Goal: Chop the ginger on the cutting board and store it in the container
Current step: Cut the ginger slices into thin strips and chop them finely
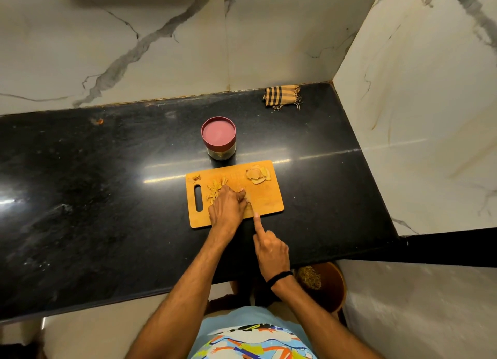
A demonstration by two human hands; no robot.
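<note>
Head view: cut ginger strips (215, 190) lie near the cutting board's (269, 200) slot end. The left hand (228, 208) curls its fingers down on a ginger piece (242, 191) mid-board. The lidded container (219, 139) stands beyond the far edge. The right hand (270, 248) points its forefinger, with the other fingers curled on something I cannot make out. Ginger slices (258, 174) wait uncut at the far right corner, and storing seems still ahead.

Wide-angle head view, looking forward and steeply down, close over black counter (107, 170), marble wall (161, 35) beyond

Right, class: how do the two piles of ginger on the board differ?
The far-right slices are broad and rounded; the strips on the left are thin. The slices lie untouched; the left hand rests on the strips. Both are pale yellow, on the cutting board.
</note>
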